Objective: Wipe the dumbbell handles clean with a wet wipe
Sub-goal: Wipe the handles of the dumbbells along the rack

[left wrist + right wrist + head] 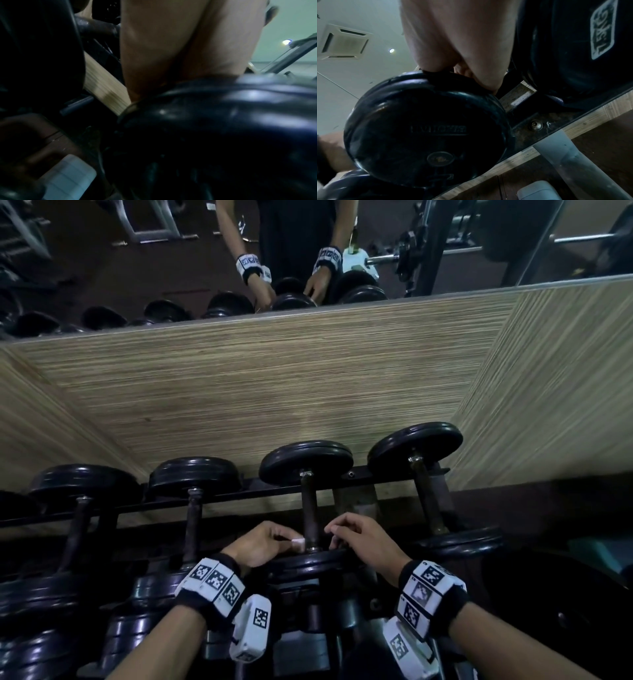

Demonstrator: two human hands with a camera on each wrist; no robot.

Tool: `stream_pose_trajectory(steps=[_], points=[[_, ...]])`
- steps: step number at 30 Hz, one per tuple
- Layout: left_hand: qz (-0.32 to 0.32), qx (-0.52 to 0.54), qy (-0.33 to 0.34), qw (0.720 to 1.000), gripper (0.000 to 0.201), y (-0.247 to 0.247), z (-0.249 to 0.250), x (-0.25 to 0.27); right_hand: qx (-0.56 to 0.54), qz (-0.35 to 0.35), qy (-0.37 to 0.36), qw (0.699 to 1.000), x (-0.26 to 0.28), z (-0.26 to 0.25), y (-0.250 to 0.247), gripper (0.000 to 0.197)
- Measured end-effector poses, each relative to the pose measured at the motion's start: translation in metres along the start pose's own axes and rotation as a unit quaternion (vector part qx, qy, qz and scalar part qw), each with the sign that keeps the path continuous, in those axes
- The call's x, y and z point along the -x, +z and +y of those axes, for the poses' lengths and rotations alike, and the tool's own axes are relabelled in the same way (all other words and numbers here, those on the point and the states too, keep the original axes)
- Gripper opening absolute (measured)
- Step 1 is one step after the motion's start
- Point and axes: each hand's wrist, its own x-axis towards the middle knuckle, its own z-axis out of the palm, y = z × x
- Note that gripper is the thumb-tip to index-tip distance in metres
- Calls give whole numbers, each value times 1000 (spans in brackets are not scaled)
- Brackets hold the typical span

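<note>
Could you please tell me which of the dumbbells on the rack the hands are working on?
The third dumbbell from the left: the left hand and right hand flank its handle.

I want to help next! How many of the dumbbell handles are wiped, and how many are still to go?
I cannot tell which are already wiped; none looks plainly cleaner. Right now the left hand pinches the wet wipe beside the handle of the third dumbbell, with the right hand on its other side. The neighbouring handle is untouched at this moment.

The near dumbbell plate (426, 129) and a neighbouring plate's white-outlined label (601, 31) bear lettering too blurred to read.
</note>
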Motion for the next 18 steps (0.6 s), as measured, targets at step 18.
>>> stream_pose_trajectory(steps=[18], points=[[-9, 11, -24, 1000, 18, 3, -3, -5, 5, 0, 4, 1000, -1, 5, 2, 18]])
